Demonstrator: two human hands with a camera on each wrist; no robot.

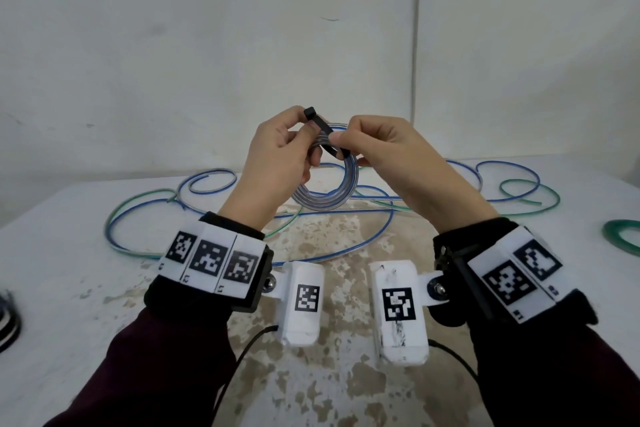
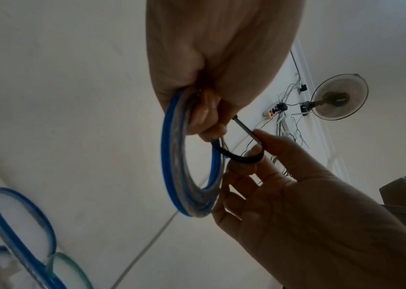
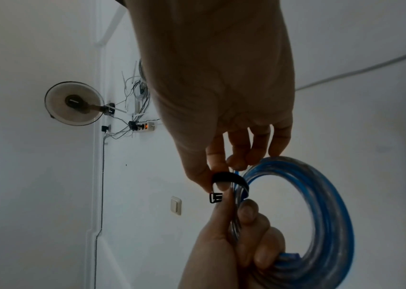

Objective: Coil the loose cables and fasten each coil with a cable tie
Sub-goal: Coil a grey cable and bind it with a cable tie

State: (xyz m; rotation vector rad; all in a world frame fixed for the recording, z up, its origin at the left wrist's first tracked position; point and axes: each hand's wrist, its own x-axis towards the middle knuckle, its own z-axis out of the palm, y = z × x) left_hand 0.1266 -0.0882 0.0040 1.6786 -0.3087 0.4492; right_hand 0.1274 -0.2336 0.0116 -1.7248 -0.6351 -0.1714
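- I hold the coil of clear, blue-striped cable (image 1: 341, 180) up off the white, stained table (image 1: 69, 253), standing roughly on edge, its upper rim between my two hands.
- My left hand (image 1: 277, 163) has its fingers curled round the coil's upper turns and pinches the square head end of the black plastic cable tie (image 1: 323, 130).
- The tie's long axis slants from its head at upper left down to the right, bending round the bundle.
- My right hand (image 1: 388, 156) pinches the tie's strap between thumb and forefinger, just beside the left.
- The tie's tail is hidden behind my fingers; I cannot tell whether it is threaded.
- Loose blue and green cables (image 1: 156, 218) sprawl on the table beyond my wrists.
- A green coil (image 1: 621, 239) at the right edge is cut off.
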